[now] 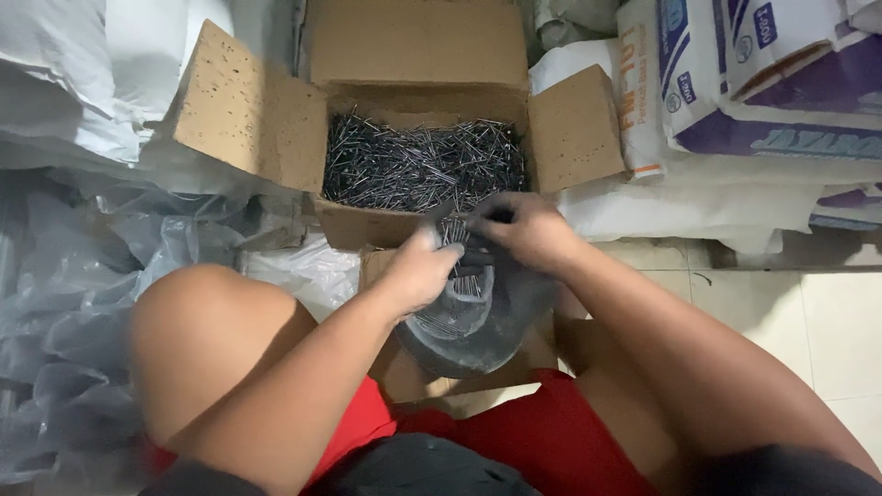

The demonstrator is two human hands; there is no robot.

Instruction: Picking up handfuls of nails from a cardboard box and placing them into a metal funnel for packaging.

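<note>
Seated on the floor, I work both hands over a dark round bowl [478, 321] that rests between my knees, just below an open cardboard box [248, 115] heaped with loose dark nails [423, 165]. My left hand [418, 271] is curled shut, its grip pinching a small bundle of nails [452, 231] whose long axis runs roughly upright, points toward the bowl directly beneath. My right hand [524, 230] sits just beside it, touching the same bundle from the far side; its fingers are bent close around the nails, though I cannot tell how firmly that grip is closed. The heap in the box lies just beyond both grips, away from my body, with the right hand the nearer of the two to it. A few nails already lie inside the bowl under the left grip. White sacks [735, 83] stand off to the right of the right hand, and crumpled clear plastic sheeting [83, 285] spreads well out to the left of the left hand.
</note>
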